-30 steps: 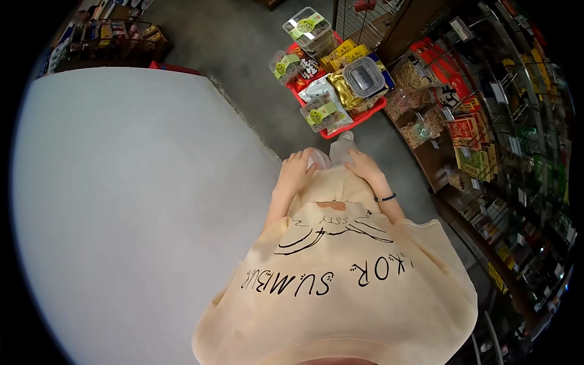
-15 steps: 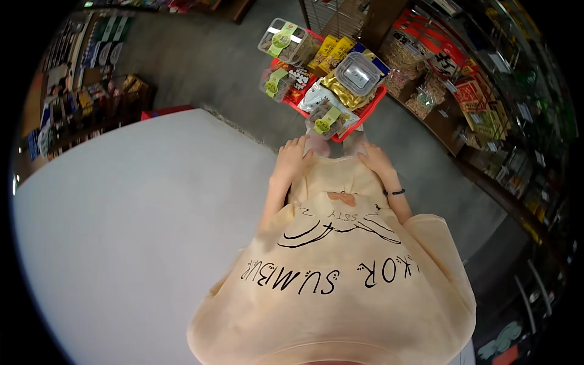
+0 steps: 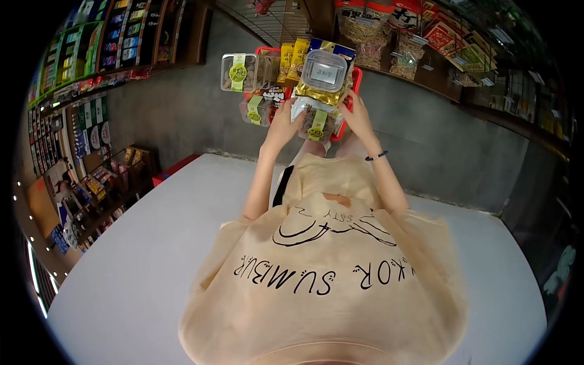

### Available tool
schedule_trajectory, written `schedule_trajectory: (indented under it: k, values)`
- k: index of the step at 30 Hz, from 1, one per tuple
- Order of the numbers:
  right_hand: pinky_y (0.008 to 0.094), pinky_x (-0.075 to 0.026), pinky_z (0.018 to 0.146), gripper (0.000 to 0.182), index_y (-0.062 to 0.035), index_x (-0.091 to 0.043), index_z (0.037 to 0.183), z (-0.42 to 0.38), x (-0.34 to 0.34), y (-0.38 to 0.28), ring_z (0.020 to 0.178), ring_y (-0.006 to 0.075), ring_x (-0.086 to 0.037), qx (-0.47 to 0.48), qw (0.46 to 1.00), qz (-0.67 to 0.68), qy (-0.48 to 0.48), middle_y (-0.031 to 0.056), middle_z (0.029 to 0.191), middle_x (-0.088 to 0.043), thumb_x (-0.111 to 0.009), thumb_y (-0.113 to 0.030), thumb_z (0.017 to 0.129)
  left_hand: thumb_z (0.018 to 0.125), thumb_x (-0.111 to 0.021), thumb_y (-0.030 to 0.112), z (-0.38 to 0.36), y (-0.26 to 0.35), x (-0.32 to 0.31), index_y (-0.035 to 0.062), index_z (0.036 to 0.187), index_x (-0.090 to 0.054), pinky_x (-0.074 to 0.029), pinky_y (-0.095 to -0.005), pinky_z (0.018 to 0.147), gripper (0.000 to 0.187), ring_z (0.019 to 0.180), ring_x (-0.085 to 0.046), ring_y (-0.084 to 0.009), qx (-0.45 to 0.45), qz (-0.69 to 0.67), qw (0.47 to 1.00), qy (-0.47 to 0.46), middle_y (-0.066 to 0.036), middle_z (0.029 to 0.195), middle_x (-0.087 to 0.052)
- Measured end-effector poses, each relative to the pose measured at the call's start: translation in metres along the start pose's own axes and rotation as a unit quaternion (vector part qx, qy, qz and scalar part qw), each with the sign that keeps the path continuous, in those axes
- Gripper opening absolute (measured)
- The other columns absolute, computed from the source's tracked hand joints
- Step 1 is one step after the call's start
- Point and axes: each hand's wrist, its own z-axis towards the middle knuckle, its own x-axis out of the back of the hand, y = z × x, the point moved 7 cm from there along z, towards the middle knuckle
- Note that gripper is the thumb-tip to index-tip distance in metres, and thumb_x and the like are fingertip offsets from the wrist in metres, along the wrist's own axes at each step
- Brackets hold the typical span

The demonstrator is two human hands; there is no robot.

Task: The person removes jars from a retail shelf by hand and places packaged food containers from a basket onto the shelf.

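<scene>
A red shopping basket [image 3: 356, 80] full of packaged food is in front of my knees. My left hand [image 3: 285, 126] reaches over its near left part, fingers stretched out beside a silver-white bag [image 3: 300, 107] and a clear tub with a green label [image 3: 256, 111]. At the right side my right hand [image 3: 357, 117], with a dark bracelet at the wrist, has its fingers apart near the silver-white bag and the basket rim. Another green-labelled tub [image 3: 317, 124] lies between my hands. Behind it are a gold bag [image 3: 317, 94] and a clear lidded box [image 3: 325, 70].
Yellow packets [image 3: 297, 59] and a larger clear tub [image 3: 238, 73] are at the basket's far left. Shelves of bagged goods [image 3: 404, 52] stand ahead to the right, stocked shelves [image 3: 121, 39] to the left. A pale grey surface [image 3: 152, 243] is around me.
Both hands have moved forward from my lap to the basket's contents. The view has turned, so the basket appears further left and the shelves have shifted.
</scene>
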Motion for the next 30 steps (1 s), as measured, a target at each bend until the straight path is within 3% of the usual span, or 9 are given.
schedule_trajectory:
  k: [2, 5, 8, 15, 18, 22, 24, 26, 30]
  values:
    - [0.0369, -0.037, 0.097, 0.059, 0.004, -0.038, 0.128, 0.019, 0.001, 0.002, 0.119, 0.0344, -0.042, -0.044, 0.996, 0.053, 0.048, 0.0237, 0.127, -0.044, -0.056, -0.032, 0.085, 0.085, -0.058, 0.031, 0.032, -0.009, -0.004, -0.0034, 0.124, -0.04, -0.041, -0.0371, 0.091, 0.055, 0.11, -0.049, -0.0306, 0.019, -0.191, 0.98, 0.048, -0.021, 0.119, -0.049]
    - [0.0319, -0.038, 0.094, 0.061, 0.0031, -0.035, 0.132, 0.043, -0.004, 0.011, 0.117, 0.0283, -0.047, -0.039, 0.991, 0.068, 0.11, 0.0206, 0.131, -0.042, -0.057, -0.029, 0.085, 0.086, -0.058, 0.032, 0.068, -0.022, -0.013, -0.0067, 0.126, -0.037, -0.041, -0.0341, 0.09, 0.059, 0.111, -0.048, -0.0269, 0.112, -0.29, 0.948, 0.075, -0.022, 0.121, -0.047]
    - [0.0356, -0.03, 0.102, 0.062, 0.004, -0.032, 0.133, 0.061, -0.018, 0.024, 0.124, 0.0325, -0.038, -0.088, 0.978, 0.172, 0.072, 0.0242, 0.135, -0.036, -0.05, -0.033, 0.087, 0.085, -0.059, 0.033, 0.086, -0.004, -0.009, -0.0086, 0.128, -0.034, -0.038, -0.0338, 0.093, 0.064, 0.113, -0.047, -0.0278, 0.147, -0.317, 0.933, 0.089, -0.025, 0.123, -0.044]
    - [0.0337, -0.032, 0.1, 0.06, 0.0049, -0.032, 0.133, 0.073, -0.03, 0.028, 0.122, 0.0317, -0.041, -0.078, 0.965, 0.228, 0.1, 0.0237, 0.132, -0.041, -0.05, -0.027, 0.085, 0.084, -0.057, 0.026, 0.12, -0.032, -0.035, -0.0076, 0.13, -0.032, -0.035, -0.0314, 0.095, 0.062, 0.116, -0.046, -0.0272, 0.179, -0.307, 0.935, 0.01, -0.023, 0.124, -0.046]
    - [0.0329, -0.033, 0.099, 0.059, 0.0052, -0.033, 0.133, 0.069, -0.034, 0.023, 0.121, 0.0316, -0.042, -0.096, 0.96, 0.244, 0.096, 0.0233, 0.131, -0.042, -0.05, -0.023, 0.083, 0.084, -0.057, 0.025, 0.104, 0.008, -0.019, -0.0076, 0.129, -0.033, -0.037, -0.0318, 0.093, 0.061, 0.113, -0.048, -0.0255, 0.207, -0.357, 0.911, -0.015, -0.021, 0.122, -0.049]
    - [0.0315, -0.031, 0.101, 0.061, 0.0044, -0.03, 0.134, 0.06, -0.029, 0.003, 0.124, 0.0295, -0.039, -0.116, 0.959, 0.242, 0.094, 0.0219, 0.134, -0.039, -0.05, -0.018, 0.082, 0.084, -0.056, 0.024, 0.113, -0.024, -0.036, -0.006, 0.128, -0.036, -0.038, -0.0321, 0.091, 0.057, 0.109, -0.05, -0.0246, 0.186, -0.354, 0.916, 0.014, -0.019, 0.12, -0.051]
    - [0.0312, -0.03, 0.102, 0.062, 0.004, -0.028, 0.135, 0.059, -0.031, -0.003, 0.126, 0.0287, -0.037, -0.1, 0.956, 0.258, 0.102, 0.0212, 0.136, -0.037, -0.05, -0.016, 0.081, 0.082, -0.056, 0.034, 0.118, -0.03, -0.039, 0.0096, 0.129, -0.037, -0.043, -0.0287, 0.074, 0.056, 0.094, -0.051, -0.0139, 0.179, -0.321, 0.93, -0.006, -0.007, 0.111, -0.053]
    - [0.0282, -0.032, 0.097, 0.056, -0.0027, -0.036, 0.133, 0.048, -0.024, -0.013, 0.118, 0.0196, -0.042, -0.099, 0.935, 0.299, 0.164, 0.011, 0.129, -0.044, -0.05, -0.009, 0.079, 0.083, -0.056, 0.03, 0.111, -0.02, -0.034, 0.0073, 0.127, -0.04, -0.042, -0.028, 0.078, 0.052, 0.096, -0.051, -0.0151, 0.167, -0.328, 0.93, -0.009, -0.008, 0.11, -0.053]
    - [0.0323, -0.026, 0.104, 0.066, 0.0027, -0.023, 0.138, 0.04, -0.024, -0.021, 0.131, 0.0272, -0.029, -0.064, 0.937, 0.317, 0.132, 0.0191, 0.141, -0.029, -0.051, -0.016, 0.081, 0.085, -0.055, 0.026, 0.097, 0.002, -0.018, 0.0028, 0.126, -0.039, -0.038, -0.0292, 0.088, 0.05, 0.102, -0.05, -0.0177, 0.1, -0.367, 0.925, 0.012, -0.009, 0.111, -0.053]
